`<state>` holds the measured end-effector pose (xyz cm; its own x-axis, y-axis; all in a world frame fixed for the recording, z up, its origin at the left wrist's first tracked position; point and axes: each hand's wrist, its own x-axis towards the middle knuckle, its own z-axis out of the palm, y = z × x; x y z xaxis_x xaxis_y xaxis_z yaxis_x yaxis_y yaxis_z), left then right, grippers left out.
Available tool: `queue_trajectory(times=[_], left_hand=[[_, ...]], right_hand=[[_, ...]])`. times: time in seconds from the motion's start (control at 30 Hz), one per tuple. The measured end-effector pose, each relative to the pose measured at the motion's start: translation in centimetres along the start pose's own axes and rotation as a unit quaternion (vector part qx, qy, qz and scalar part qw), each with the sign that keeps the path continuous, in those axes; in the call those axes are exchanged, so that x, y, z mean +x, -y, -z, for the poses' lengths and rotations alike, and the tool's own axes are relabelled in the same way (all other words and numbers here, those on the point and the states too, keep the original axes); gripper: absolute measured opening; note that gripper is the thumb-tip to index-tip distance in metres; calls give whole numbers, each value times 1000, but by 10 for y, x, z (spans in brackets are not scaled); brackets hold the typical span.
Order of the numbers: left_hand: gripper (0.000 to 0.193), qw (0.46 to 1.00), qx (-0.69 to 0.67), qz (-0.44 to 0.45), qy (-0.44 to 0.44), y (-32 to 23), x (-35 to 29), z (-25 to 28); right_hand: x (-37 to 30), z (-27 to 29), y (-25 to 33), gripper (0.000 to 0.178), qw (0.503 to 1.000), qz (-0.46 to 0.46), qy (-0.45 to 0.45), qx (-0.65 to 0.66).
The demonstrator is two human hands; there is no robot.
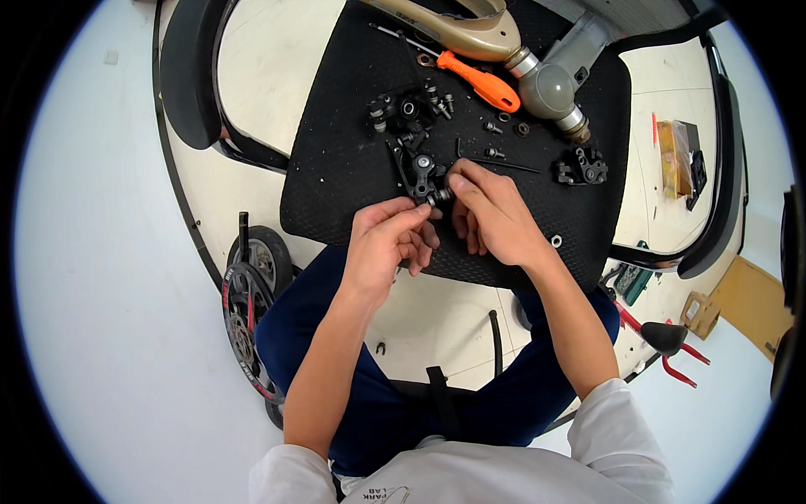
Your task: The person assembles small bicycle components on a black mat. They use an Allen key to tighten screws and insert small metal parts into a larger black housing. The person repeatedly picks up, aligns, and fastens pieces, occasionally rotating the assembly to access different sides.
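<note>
A black bicycle brake caliper (425, 166) with a round metal screw head rests near the front of the black mesh chair seat. My left hand (378, 248) pinches its near end between thumb and fingers. From the same end sticks out a small metal bolt (437, 196), and the closed fingers of my right hand (499, 210) hold its right side; the fingertips partly cover it. Just beyond that hand lies a black hex key (508, 165). Loose bolts (494, 153) and washers lie farther back. A second black caliper (585, 166) sits to the right.
An orange-handled screwdriver (480, 81) and a gold frame tube (453, 32) with a grey joint (550, 88) occupy the far seat. Black parts with bolts (409, 109) are grouped at the left. A nut (556, 241) lies near the front edge. Wheels (262, 260) stand on the floor at left.
</note>
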<state>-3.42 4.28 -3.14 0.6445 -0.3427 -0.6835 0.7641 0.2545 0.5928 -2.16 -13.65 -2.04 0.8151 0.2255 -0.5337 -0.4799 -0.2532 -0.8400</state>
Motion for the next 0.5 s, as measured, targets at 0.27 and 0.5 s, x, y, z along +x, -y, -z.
queue_trajectory(times=[0.27,0.5], left_hand=[[23,1000,-13,2,2,-1,-2,2],[24,1000,-21,-5,9,2,-1,2]], right_hand=[[3,-3,-3,30,995,35,12,-90],[0,-4,-4,32,995,69,4,-77]])
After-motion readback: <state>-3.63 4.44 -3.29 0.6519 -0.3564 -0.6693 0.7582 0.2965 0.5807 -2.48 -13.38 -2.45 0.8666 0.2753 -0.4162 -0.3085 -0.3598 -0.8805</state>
